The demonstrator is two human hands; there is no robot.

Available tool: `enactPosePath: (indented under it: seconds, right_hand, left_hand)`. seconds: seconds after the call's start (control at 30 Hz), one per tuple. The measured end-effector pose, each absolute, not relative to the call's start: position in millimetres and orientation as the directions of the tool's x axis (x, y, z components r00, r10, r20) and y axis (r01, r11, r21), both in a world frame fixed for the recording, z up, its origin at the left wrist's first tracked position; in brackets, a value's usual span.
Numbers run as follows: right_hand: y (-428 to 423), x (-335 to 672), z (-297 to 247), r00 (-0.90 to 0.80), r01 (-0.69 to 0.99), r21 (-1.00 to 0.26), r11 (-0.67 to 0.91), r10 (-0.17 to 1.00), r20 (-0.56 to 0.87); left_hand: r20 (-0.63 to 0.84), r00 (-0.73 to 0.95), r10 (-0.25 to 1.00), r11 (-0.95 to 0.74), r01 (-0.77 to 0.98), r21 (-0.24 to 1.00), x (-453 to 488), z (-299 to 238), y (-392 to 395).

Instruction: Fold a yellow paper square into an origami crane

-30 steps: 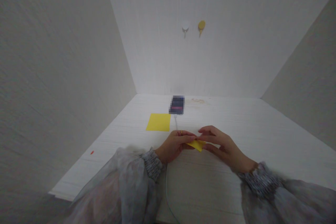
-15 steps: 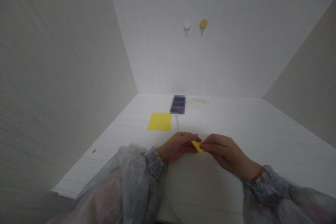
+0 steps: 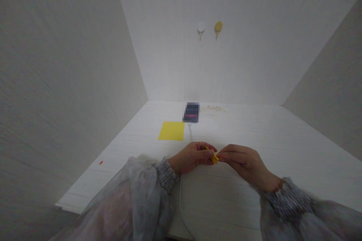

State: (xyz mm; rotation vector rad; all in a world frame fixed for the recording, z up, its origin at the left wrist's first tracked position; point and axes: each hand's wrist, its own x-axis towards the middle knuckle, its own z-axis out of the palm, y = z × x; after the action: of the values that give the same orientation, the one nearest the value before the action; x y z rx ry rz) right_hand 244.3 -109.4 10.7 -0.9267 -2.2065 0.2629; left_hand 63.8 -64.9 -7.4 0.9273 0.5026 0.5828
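A small piece of folded yellow paper (image 3: pixel 215 159) is held between my two hands, above the white tabletop. My left hand (image 3: pixel 195 157) grips it with the thumb on the near side and the fingers behind, so part of the paper is hidden. At the paper's right end, the fingertips of my right hand (image 3: pixel 241 161) pinch an edge. Several layers or points of the paper show between the hands. Beyond my left hand, a flat square sheet of yellow paper (image 3: pixel 171 131) lies on the table.
A phone with a blurred screen (image 3: pixel 192 112) lies near the back wall, and a white cable (image 3: pixel 181 199) runs from it toward me under my left arm. A small red scrap (image 3: pixel 101 162) lies at the left. A white hook (image 3: pixel 200 29) and a yellow hook (image 3: pixel 218 27) are on the wall.
The folded paper has turned and spread between my fingers, now showing several points instead of one flat strip. My left thumb has come down over its near side.
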Motion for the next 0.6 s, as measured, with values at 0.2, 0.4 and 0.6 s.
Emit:
enactPosePath:
  seconds: [0.2,0.4,0.6]
  right_hand:
    - [-110,242,13,-0.417,0.524,-0.515,0.678,0.732,0.539]
    - [-107,241,12,-0.377,0.496,-0.581,0.645,0.763,0.525]
    - [-104,239,2,-0.376,0.555,-0.481,0.678,0.721,0.582]
  left_hand:
    - [-0.141,0.745,0.652,0.47,-0.251,0.846,64,-6,-65]
    - [-0.147,0.755,0.639,0.479,-0.242,0.844,65,-6,-65]
    - [-0.139,0.757,0.638,0.5,-0.27,0.823,66,-6,-65]
